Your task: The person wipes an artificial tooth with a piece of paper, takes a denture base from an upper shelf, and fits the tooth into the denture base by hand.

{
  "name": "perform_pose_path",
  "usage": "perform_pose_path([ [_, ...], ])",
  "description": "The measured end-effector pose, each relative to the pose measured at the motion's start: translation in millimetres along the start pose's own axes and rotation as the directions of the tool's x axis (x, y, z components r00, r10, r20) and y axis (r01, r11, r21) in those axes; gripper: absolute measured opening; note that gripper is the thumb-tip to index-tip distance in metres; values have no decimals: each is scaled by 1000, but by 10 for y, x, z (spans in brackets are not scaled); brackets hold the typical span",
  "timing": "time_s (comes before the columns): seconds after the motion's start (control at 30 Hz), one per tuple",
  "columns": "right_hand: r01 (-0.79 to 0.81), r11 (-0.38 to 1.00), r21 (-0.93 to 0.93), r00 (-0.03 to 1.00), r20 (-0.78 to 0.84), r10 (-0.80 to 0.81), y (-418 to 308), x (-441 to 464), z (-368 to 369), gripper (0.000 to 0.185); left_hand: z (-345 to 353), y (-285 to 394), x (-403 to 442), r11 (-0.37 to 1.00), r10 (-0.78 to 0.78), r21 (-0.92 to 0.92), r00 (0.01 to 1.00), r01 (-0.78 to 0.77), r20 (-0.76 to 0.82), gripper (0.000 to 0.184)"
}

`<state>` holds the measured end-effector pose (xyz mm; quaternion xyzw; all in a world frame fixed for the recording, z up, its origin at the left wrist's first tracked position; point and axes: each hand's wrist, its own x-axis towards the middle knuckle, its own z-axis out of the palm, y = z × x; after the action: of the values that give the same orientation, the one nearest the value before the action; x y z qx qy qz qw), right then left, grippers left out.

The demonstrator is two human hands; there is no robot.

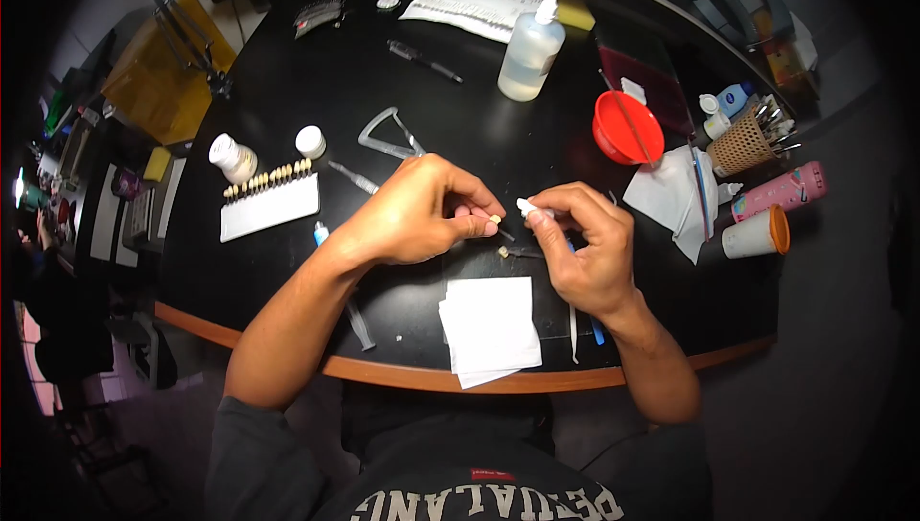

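Note:
Between the thumb and index finger of my left hand [422, 209] is a small yellowish piece [495, 219], too small to make out fully. My right hand [586, 245] pinches a small white piece [526, 207], a short way to the right of the left fingertips. On the black table [316, 90] just below the fingertips lies a thin tool with a yellowish tip [504, 252]. A stack of white paper squares [491, 327] rests nearer the front edge. Beside my left wrist is a syringe-like tool [353, 176], with a metal caliper [388, 133] behind it.
At left are a tooth shade guide [270, 207], a white bottle [230, 157] and a round lid [310, 142]. A clear bottle [531, 51] stands at the back. Rightward are a red bowl [623, 128], tissues [671, 195], a tool basket [743, 147] and a cup [752, 235].

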<state>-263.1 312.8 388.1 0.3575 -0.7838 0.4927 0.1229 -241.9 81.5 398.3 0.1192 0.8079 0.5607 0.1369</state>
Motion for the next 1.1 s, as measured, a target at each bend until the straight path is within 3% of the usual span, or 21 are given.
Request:
perform_pose_path([
  [0.1, 14, 1000, 19, 1000, -6, -14, -28, -4, -24, 7, -3, -73, 43, 951, 8, -309, 1000, -10, -10, 20],
  [0.23, 81, 997, 3, 997, -4, -81, -59, 4, -32, 8, 25, -29, 50, 899, 18, -437, 999, -32, -36, 22],
  [0.63, 113, 993, 20, 993, -43, -112, -14, -19, -1, 10, 164, -57, 45, 934, 39, -352, 998, -56, -54, 19],
  [1.1, 186, 983, 10, 982, -41, -185, -18, 15, -32, 14, 223, -27, 36, 895, 53, -441, 997, -74, -59, 17],
])
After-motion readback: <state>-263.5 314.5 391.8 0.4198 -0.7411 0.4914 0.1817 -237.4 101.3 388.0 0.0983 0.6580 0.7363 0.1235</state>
